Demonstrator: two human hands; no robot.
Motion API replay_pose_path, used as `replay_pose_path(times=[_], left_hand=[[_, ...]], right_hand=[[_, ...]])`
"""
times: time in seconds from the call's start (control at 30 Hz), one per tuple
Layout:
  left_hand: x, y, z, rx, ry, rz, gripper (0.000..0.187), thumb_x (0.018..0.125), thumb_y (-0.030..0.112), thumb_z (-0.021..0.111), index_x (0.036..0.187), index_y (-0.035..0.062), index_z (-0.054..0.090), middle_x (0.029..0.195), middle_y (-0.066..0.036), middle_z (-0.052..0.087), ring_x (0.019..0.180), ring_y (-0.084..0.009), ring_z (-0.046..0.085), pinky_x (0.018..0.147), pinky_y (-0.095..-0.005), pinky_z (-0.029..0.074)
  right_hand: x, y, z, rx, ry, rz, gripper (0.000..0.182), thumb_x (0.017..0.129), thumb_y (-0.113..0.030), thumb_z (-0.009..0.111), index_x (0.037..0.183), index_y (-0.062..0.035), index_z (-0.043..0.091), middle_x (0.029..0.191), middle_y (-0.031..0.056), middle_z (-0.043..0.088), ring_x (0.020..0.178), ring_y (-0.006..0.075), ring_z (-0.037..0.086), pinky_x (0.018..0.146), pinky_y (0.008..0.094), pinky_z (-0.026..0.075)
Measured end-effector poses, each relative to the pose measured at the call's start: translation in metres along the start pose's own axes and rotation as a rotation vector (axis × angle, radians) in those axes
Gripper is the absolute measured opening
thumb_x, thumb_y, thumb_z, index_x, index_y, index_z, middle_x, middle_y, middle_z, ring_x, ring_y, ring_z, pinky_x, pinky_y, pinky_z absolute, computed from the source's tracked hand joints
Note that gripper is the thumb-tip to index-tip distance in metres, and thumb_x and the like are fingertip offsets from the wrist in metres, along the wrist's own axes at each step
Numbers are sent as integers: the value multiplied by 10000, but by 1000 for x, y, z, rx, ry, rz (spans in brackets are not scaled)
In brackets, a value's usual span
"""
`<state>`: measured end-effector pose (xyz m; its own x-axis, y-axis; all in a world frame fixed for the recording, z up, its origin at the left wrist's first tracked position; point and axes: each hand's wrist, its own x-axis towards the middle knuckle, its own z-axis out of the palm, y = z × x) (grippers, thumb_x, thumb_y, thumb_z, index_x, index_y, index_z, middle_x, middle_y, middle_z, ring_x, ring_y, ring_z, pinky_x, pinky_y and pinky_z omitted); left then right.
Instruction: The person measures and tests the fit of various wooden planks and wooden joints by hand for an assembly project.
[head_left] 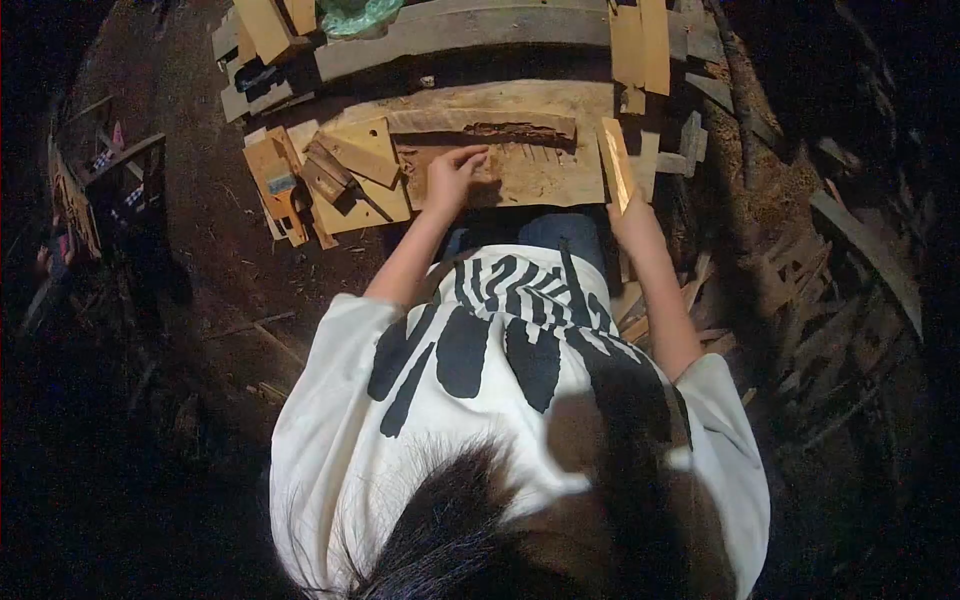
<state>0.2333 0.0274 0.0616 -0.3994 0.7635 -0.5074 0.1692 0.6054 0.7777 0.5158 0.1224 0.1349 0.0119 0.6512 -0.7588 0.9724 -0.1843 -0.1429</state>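
Seen from above the head: our left hand (452, 178) lies on a carved wooden board (520, 165), fingers (470, 157) curled at the edge of a dark gouged groove (515, 131) that runs away from the fingertips. Our right hand (632, 215) grips a thin wooden strip (616, 160), which rises edge-on beyond its fingers, just beside the board's end. Beyond the left fingers' outer side, flat wood offcuts (360, 150) and a block plane (278, 180) lie clustered. More planks (640, 45) lie farther out on the dirt floor (200, 230).
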Motion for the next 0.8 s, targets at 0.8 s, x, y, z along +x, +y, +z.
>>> replay_pose_path(times=[0.8], left_hand=[[9, -8, 59, -299, 381, -61, 163, 816, -9, 630, 970, 46, 634, 933, -70, 691, 856, -118, 650, 726, -255, 521]], right_hand=[[-22, 6, 79, 56, 93, -471, 410, 857, -412, 603, 1067, -88, 465, 769, 233, 640, 738, 427, 623, 608, 494, 492]])
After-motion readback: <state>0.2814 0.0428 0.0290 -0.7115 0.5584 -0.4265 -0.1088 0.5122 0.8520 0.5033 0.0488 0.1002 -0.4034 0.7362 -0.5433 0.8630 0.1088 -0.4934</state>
